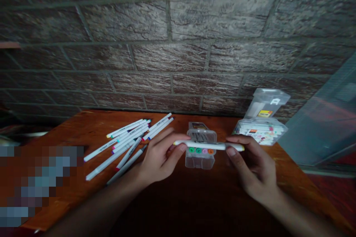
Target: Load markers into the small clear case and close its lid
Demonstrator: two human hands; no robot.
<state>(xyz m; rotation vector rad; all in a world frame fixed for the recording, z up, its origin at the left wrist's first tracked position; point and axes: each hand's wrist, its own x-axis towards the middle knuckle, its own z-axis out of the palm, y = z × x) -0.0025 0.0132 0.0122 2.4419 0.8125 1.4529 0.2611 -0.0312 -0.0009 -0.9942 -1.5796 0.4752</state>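
Note:
A white marker pen (205,145) with yellow ends lies level between my two hands. My left hand (161,157) pinches its left end between thumb and fingers. At the other end, my right hand (254,163) grips the cap. Just behind and below the marker stands a small clear plastic case (200,163), its lid up. Inside the case, several markers show green, pink and orange ends (205,151). Left of my left hand, several loose white markers (129,137) with coloured ends are spread on the wooden table (75,133).
At the back right, a larger clear case (260,131) packed with markers has its lid (268,102) raised. A brick-patterned wall (189,55) rises behind the table. A grey translucent panel (319,118) stands to the right. The lower left is pixelated.

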